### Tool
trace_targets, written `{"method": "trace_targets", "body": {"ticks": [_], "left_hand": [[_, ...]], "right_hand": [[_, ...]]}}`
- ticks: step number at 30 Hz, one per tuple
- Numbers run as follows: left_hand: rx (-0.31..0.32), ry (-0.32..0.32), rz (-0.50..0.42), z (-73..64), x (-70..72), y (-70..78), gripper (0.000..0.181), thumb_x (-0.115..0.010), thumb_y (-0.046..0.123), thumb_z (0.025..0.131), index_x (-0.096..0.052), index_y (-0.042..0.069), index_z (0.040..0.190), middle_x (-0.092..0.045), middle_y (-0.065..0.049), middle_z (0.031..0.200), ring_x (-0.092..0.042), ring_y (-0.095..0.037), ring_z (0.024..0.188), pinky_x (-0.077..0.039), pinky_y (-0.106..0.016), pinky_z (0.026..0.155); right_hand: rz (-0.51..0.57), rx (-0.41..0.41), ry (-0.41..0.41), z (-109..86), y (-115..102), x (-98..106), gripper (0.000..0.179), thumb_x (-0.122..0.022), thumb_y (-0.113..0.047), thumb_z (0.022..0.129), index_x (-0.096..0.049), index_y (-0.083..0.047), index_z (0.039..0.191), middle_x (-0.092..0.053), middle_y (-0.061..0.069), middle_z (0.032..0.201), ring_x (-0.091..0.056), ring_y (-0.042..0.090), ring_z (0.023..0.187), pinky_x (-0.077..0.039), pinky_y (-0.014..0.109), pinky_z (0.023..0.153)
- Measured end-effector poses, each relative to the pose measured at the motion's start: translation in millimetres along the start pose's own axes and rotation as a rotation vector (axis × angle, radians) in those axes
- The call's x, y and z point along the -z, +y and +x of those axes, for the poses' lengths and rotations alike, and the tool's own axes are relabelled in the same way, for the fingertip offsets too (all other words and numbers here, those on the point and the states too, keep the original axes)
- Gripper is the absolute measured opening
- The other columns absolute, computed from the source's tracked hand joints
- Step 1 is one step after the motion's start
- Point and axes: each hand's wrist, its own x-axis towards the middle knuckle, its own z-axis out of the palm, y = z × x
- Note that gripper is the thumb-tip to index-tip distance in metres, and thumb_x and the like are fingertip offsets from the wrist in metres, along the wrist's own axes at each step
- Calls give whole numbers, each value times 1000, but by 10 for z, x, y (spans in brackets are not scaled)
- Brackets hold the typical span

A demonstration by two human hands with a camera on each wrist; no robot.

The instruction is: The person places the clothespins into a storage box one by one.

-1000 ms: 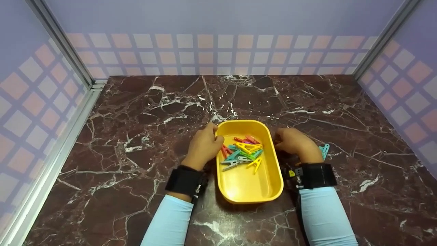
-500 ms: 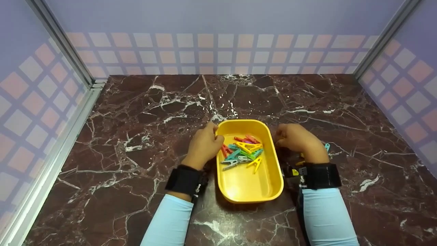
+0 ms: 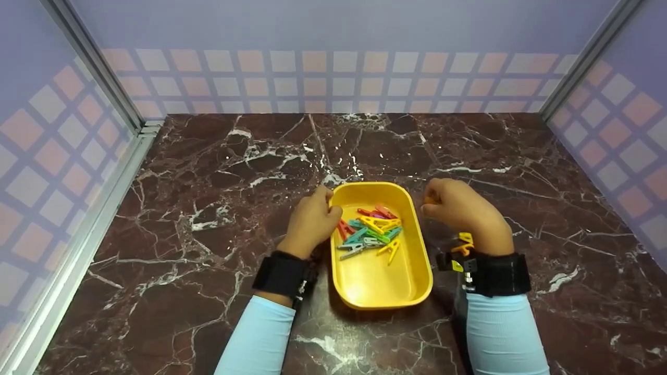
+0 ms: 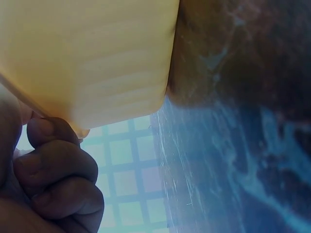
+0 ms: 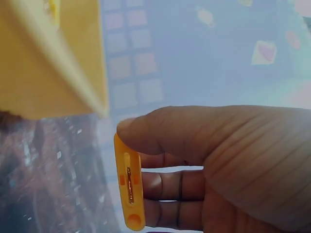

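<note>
A yellow plastic tub [image 3: 379,284] stands on the marble table, with a heap of colourful clothespins [image 3: 372,232] toward its far half. At the tub's left rim my left hand [image 3: 311,224] grips the edge, thumb over the top; in the left wrist view its fingers [image 4: 63,167] curl below the rim. Just right of the tub, my right hand [image 3: 464,208] pinches an orange clothespin [image 5: 129,182] under the thumb. In the head view only a bit of that clothespin [image 3: 431,200] shows beside the fingers.
Orange and yellow clothespins [image 3: 465,245] show beside the right wrist strap [image 3: 503,275], partly hidden by it. Purple panels with a square pattern [image 3: 344,78] close off the back and both sides of the dark marble table [image 3: 208,312].
My right hand has risen and turned slightly, and the orange clothespin now shows in its fingers. The teal clothespins behind its wrist have become hidden. The left hand and tub stay put.
</note>
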Motion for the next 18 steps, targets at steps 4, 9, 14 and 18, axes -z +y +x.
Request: {"method": "trace_targets", "body": {"ticks": [4,9,14,18], "left_hand": [[9,-6,-6,-2,0,-5,29,-59,22,92,-59,7,117,-64,-7,84,-61,-23,71,-51,-38,65],[8,-6,-6,-7,-4,-11,29,-58,22,92,-59,7,117,-64,-7,84,-60,-23,71,-50,-38,65],[-5,5,21,-20,-1,-6,27,-58,21,91,-58,8,115,-66,-11,88,-61,-26,74,-50,-41,68],[-1,1,20,-12,-2,2,27,-58,21,91,-58,8,116,-66,-10,86,-61,-25,72,-50,-40,66]], "right_hand": [[2,54,20,-21,-116,11,9,-65,-11,88,-58,-5,91,-56,7,80,-50,22,66,-43,36,62],[-19,129,52,4,-231,-46,11,-66,-13,92,-61,-5,95,-55,7,84,-50,23,74,-43,37,67],[-53,219,68,16,-342,-117,16,-69,-16,93,-64,-4,103,-56,7,88,-51,24,78,-44,38,72],[-79,290,66,26,-441,-178,20,-70,-13,91,-66,-2,107,-61,9,94,-54,24,82,-47,40,76]]}}
